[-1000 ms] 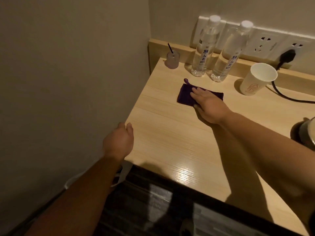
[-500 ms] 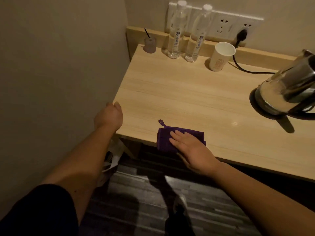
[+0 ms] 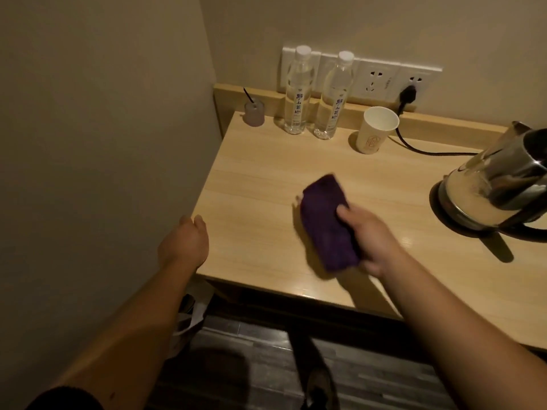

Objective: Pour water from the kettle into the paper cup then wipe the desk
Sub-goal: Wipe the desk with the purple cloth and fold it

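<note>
My right hand (image 3: 374,241) grips a folded purple cloth (image 3: 327,223) and holds it tilted just above the middle of the light wooden desk (image 3: 257,184). The cloth is blurred. A white paper cup (image 3: 376,130) stands upright at the back of the desk, near the wall. The steel kettle (image 3: 497,179) sits on its base at the right edge of the view. My left hand (image 3: 185,242) rests loosely curled at the desk's front left corner and holds nothing.
Two clear water bottles (image 3: 297,90) (image 3: 331,96) and a small frosted jar (image 3: 254,112) with a dark stick line the back ledge. A black plug (image 3: 497,94) and cord run from the wall sockets towards the kettle. The wall is close on the left; dark floor lies below.
My right hand dragged the cloth from the back of the desk to its front edge, then grasped it and lifted it over the middle. The left hand stayed at the corner.
</note>
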